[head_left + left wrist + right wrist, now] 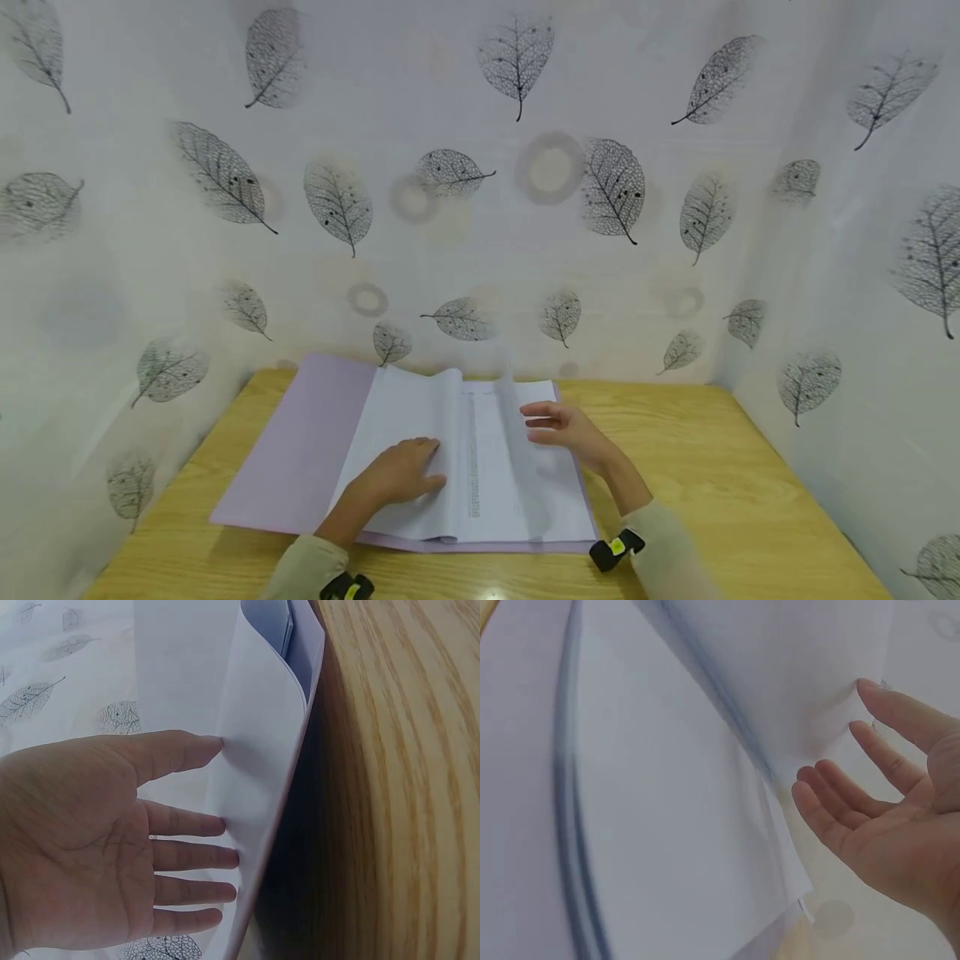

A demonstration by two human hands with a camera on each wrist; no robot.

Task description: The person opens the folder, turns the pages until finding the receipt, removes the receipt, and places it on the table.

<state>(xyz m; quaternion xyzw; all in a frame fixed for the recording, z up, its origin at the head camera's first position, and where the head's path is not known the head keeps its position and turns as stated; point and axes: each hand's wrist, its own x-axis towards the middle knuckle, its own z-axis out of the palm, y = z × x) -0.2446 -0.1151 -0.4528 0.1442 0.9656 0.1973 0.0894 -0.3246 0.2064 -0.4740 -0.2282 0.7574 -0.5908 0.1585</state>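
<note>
A folder with light purple covers lies spread on the wooden table, holding white sheets. My left hand is on the turned-over sheets at the left. In the left wrist view, the fingers of that hand are straight and spread, tips against the white paper. A single sheet stands partly raised over the right half, beside a printed page. My right hand is at this sheet's right side. Its loosely bent fingers are apart, thumb and index tips at the raised sheet.
The wooden tabletop extends to the right of the folder and in front of it. Pale sheeting with a leaf print surrounds the table at the back and both sides. Black bands with a yellow mark are on both wrists.
</note>
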